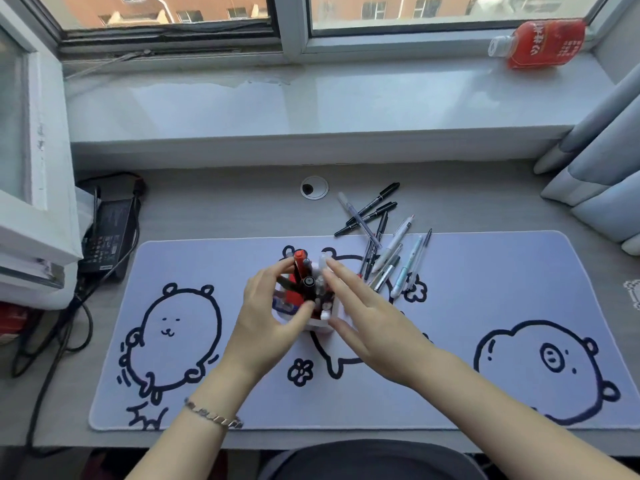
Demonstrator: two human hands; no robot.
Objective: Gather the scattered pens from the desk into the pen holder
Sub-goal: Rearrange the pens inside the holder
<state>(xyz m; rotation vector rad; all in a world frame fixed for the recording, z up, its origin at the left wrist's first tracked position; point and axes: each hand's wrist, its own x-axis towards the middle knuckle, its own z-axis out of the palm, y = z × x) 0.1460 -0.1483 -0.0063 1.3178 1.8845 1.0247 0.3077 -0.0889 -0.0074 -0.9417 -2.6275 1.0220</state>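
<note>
Several loose pens [379, 237] lie right of centre, near the white pen holder [320, 323] at centre. The left hand [273, 313] clasps the holder; the right hand [360, 306], fingers spread and empty, rests beside it. Depositing looks finished, so next is reaching right for more pens.

1 head-worn wide-angle view, looking forward and steeply down onto the surface [242, 216] from close above. Near edge at frame bottom; window sill [311, 102] and window [294, 26] at far top. Straight lines bow toward the edges.
</note>
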